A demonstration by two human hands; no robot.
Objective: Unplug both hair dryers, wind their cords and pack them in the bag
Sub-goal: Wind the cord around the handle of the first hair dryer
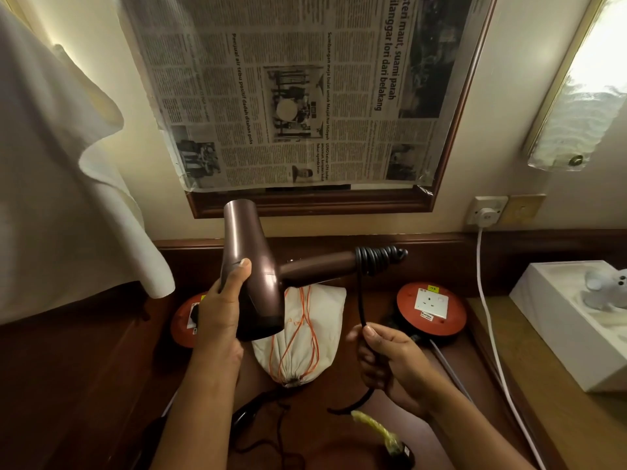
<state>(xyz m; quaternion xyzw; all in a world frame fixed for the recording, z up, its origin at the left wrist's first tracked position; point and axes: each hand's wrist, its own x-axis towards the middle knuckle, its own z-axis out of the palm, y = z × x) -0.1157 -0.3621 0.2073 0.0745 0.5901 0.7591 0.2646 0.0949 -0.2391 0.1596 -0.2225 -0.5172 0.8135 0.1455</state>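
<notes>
My left hand (222, 308) grips the barrel of a brown hair dryer (252, 262), held above the desk with its handle pointing right. Several turns of its black cord (376, 259) are wound round the handle's end. From there the cord drops into my right hand (385, 356), which grips it. Its loose end hangs below, down to a plug wrapped in yellow tape (383, 435). A cream drawstring bag (300, 334) with orange strings lies on the desk under the dryer. A second black dryer (246, 413) with its cord lies near the front edge, partly hidden by my left arm.
Two red round socket bases sit on the dark wooden desk (101, 385), one at right (431, 308) and one at left (185, 320). A white cable (488, 317) runs from a wall socket (485, 213). A white box (570, 330) stands at right. A curtain (61, 198) hangs at left.
</notes>
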